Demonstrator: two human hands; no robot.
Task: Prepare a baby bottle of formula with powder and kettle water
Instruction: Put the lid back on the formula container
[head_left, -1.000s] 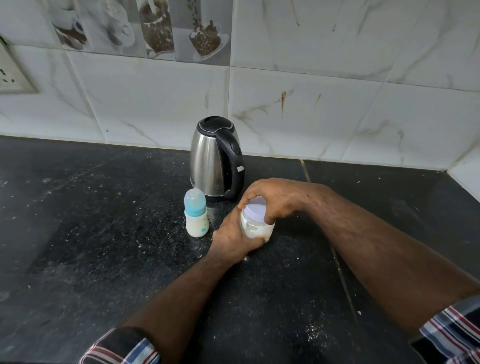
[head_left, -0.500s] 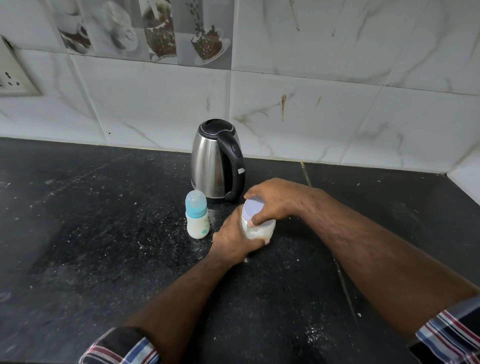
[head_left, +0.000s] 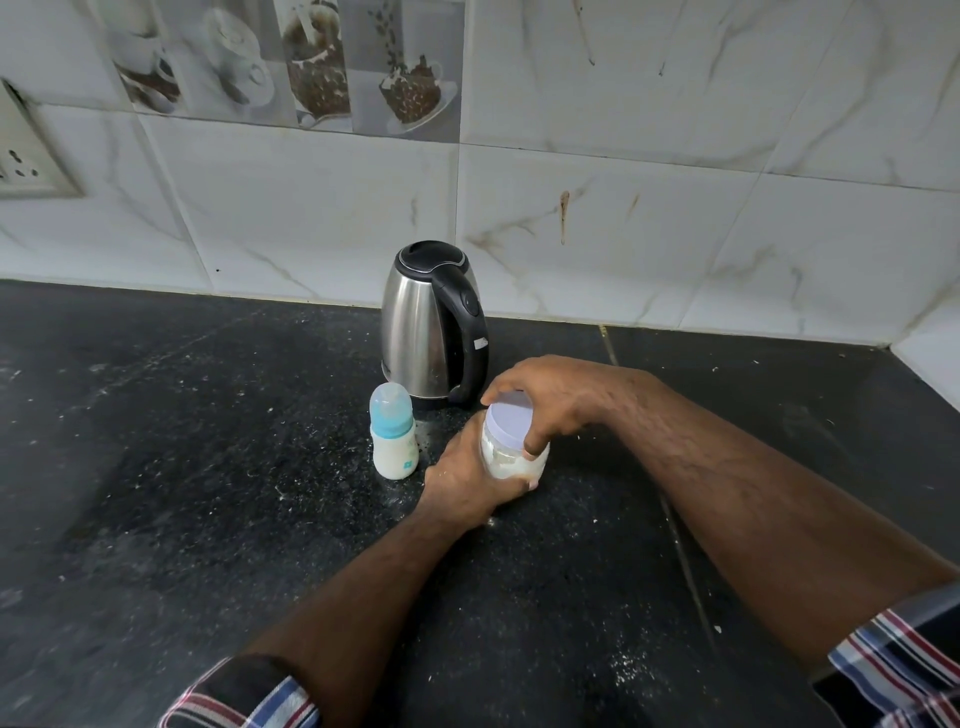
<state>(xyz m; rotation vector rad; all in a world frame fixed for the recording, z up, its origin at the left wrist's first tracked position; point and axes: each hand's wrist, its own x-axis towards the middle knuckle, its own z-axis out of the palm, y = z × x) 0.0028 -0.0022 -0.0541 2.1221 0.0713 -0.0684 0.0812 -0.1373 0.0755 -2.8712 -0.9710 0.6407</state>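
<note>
A clear powder jar (head_left: 506, 460) with white powder inside stands on the black counter (head_left: 208, 467). Its pale lilac lid (head_left: 511, 418) sits on top. My left hand (head_left: 462, 478) wraps the jar's body from the left. My right hand (head_left: 550, 395) grips the lid from above and the right. A small white baby bottle (head_left: 393, 439) with a teal collar and clear cap stands just left of the jar. Behind both stands a steel kettle (head_left: 428, 325) with a black lid and handle.
White marble tiles (head_left: 623, 234) form the back wall, with a wall socket (head_left: 26, 161) at far left. White powder specks are scattered on the counter around the bottle and near the front right. A side wall corner rises at far right.
My right hand has turned on the lid, so more of the lid's top shows now. The jar, bottle and kettle stay in place.
</note>
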